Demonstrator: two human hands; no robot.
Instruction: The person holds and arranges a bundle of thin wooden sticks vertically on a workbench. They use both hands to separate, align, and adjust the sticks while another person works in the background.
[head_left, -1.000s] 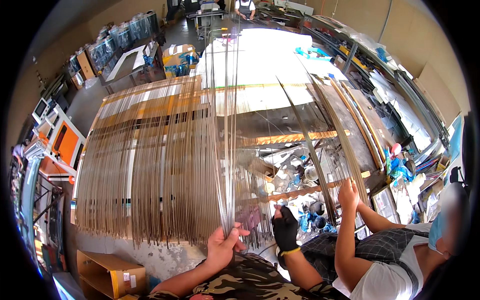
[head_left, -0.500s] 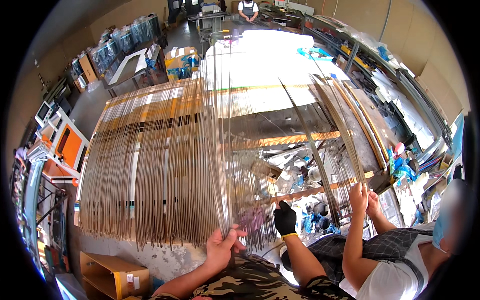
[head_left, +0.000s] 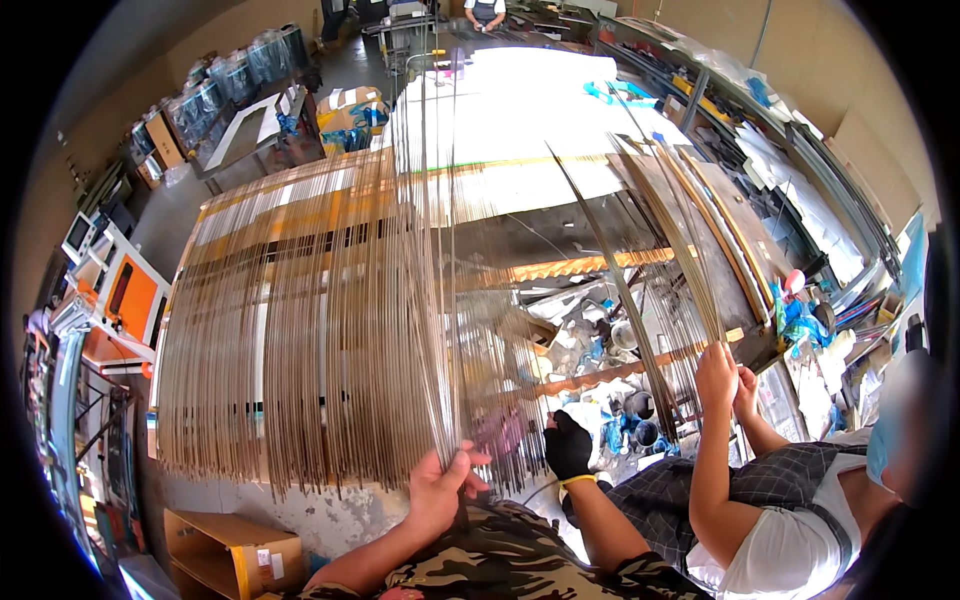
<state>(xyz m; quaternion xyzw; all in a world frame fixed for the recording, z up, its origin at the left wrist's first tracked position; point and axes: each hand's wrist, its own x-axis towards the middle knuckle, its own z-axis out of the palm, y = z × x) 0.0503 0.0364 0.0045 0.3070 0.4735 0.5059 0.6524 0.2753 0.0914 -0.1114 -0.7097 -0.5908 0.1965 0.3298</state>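
A wide layer of long thin metal rods [head_left: 300, 330] lies across a work table [head_left: 520, 180], with the near ends hanging over its front edge. My bare left hand [head_left: 440, 490] is closed on the near ends of a bunch of these rods, which fans upward toward the far end. My right hand [head_left: 568, 445], in a black glove with a yellow cuff, is curled beside the rod ends just right of that bunch. The glove hides whether it grips any. To the right, a co-worker's two hands [head_left: 722, 378] hold another bundle of rods [head_left: 660, 250].
An orange and white machine [head_left: 115, 300] stands at the left. Cardboard boxes [head_left: 235, 550] sit under the table's front edge. Buckets and scraps [head_left: 610, 350] lie below the open frame. Shelves [head_left: 800, 170] run along the right wall, and a person [head_left: 487, 12] stands far behind.
The bunch in my left hand has spread a little more to the right. My gloved right hand has shifted slightly upward, and the co-worker's hands have moved a little to the right.
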